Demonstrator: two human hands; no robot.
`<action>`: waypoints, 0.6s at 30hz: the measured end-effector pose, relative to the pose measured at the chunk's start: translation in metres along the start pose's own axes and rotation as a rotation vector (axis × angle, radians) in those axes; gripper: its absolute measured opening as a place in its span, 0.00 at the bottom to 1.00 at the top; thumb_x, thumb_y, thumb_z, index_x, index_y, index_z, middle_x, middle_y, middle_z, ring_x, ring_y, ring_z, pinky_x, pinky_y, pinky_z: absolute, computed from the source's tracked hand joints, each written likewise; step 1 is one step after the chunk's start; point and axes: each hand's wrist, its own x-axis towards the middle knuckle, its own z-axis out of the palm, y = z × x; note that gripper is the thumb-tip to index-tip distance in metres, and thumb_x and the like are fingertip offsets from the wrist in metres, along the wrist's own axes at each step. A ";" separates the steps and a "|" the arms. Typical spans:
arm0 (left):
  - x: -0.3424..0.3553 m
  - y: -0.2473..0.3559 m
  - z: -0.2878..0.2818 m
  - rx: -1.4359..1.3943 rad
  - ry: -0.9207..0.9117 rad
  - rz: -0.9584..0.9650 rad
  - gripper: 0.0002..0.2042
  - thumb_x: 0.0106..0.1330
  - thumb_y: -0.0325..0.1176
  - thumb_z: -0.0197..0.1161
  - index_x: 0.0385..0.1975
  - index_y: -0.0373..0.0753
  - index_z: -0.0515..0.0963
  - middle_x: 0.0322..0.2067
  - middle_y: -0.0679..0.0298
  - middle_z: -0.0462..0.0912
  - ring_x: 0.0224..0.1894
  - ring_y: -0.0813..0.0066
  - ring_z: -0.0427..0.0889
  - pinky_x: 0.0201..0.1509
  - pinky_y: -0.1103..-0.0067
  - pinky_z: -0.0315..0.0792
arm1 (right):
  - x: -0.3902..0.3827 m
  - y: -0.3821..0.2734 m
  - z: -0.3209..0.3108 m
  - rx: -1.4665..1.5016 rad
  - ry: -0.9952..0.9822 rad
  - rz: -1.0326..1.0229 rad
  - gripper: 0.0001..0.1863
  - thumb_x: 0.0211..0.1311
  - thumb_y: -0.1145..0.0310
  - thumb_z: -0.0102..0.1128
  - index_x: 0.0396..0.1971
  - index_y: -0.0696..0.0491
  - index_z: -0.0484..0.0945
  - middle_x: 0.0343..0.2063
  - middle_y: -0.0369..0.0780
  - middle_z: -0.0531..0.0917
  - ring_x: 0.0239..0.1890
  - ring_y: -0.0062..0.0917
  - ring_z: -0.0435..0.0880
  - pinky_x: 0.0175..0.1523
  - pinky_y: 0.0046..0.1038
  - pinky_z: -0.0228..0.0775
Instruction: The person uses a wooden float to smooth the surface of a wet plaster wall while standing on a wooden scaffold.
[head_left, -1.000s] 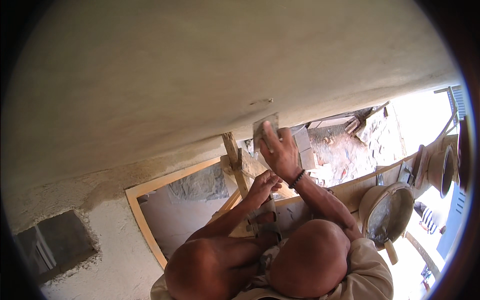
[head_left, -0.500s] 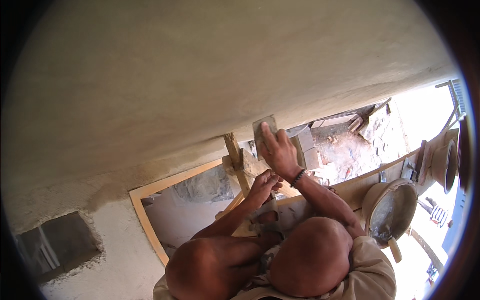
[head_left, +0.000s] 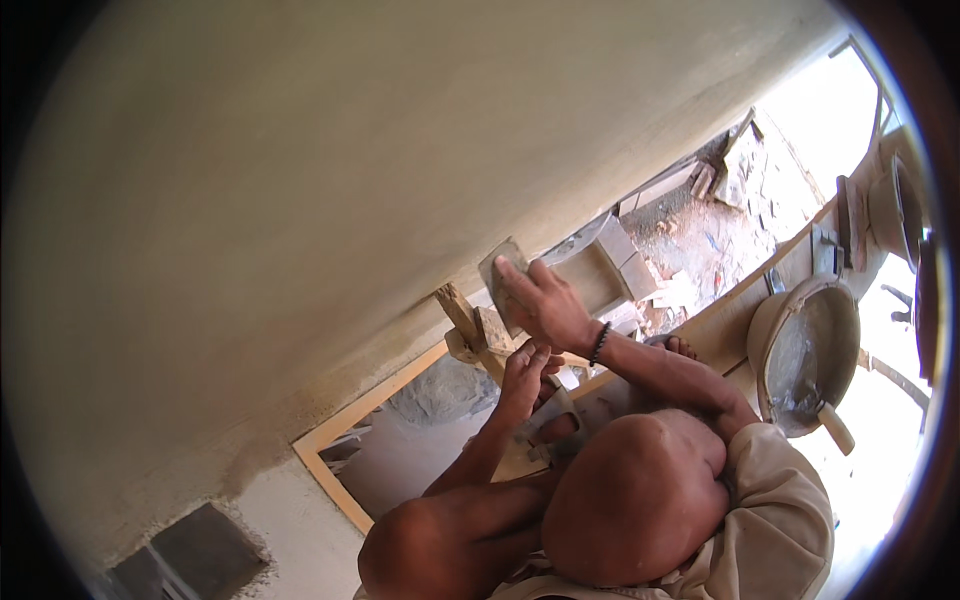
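My right hand (head_left: 550,308), with a dark beaded band at the wrist, grips a flat, grey, rectangular plastering float (head_left: 497,268). Its fingers lie over the back of the float, which is at the lower edge of the smooth plastered wall (head_left: 300,180). Just below and to the left, my left hand (head_left: 527,378) is closed, thumb and fingers drawn together. Whatever it may be holding is hidden. Close beyond the left hand are the ends of rough timber pieces (head_left: 470,325). Under it shows a foot with a greyish strap-like piece (head_left: 562,418) across it.
Right of my knees, a round basin (head_left: 805,350) with grey residue and a wooden-handled tool (head_left: 835,428) rests by a plank (head_left: 735,300). Another basin (head_left: 895,210) stands farther along. A wooden frame (head_left: 330,432) surrounds an opening at left. Rubble and blocks (head_left: 690,225) lie far below.
The view has tilted, so the wall edge slopes more steeply and the basins appear higher. My right hand and the float have shifted slightly left in the picture; my left hand remains closed below.
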 end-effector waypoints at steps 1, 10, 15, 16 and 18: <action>-0.002 -0.002 -0.001 -0.003 0.018 0.026 0.19 0.76 0.39 0.51 0.58 0.33 0.69 0.43 0.57 0.80 0.41 0.74 0.80 0.50 0.78 0.75 | 0.000 -0.002 -0.010 0.028 -0.003 0.090 0.41 0.56 0.68 0.63 0.71 0.44 0.57 0.34 0.43 0.70 0.32 0.37 0.77 0.33 0.37 0.76; -0.005 0.007 0.003 0.028 0.050 0.059 0.19 0.76 0.36 0.49 0.60 0.32 0.67 0.46 0.57 0.78 0.44 0.74 0.79 0.51 0.78 0.75 | 0.059 -0.005 -0.072 0.010 0.440 -0.004 0.39 0.56 0.69 0.65 0.69 0.49 0.61 0.32 0.44 0.69 0.31 0.37 0.75 0.32 0.35 0.72; 0.000 0.009 0.013 0.076 0.040 0.028 0.20 0.76 0.37 0.49 0.60 0.31 0.67 0.46 0.56 0.78 0.45 0.73 0.79 0.52 0.77 0.75 | 0.023 0.040 -0.011 -0.085 0.239 0.089 0.37 0.59 0.70 0.62 0.69 0.50 0.60 0.33 0.45 0.68 0.31 0.37 0.74 0.32 0.35 0.72; 0.001 0.011 0.014 0.069 0.035 0.037 0.20 0.76 0.37 0.50 0.60 0.31 0.67 0.46 0.56 0.78 0.45 0.73 0.79 0.52 0.77 0.75 | 0.013 0.044 -0.009 -0.077 0.152 0.132 0.38 0.58 0.71 0.63 0.69 0.49 0.60 0.33 0.45 0.68 0.30 0.36 0.73 0.31 0.35 0.72; 0.002 0.013 0.015 0.055 0.033 0.052 0.20 0.76 0.37 0.50 0.61 0.31 0.66 0.46 0.56 0.78 0.45 0.72 0.80 0.52 0.77 0.75 | 0.006 0.049 -0.014 -0.023 0.260 0.086 0.39 0.57 0.71 0.63 0.70 0.46 0.60 0.33 0.42 0.69 0.28 0.29 0.71 0.27 0.31 0.70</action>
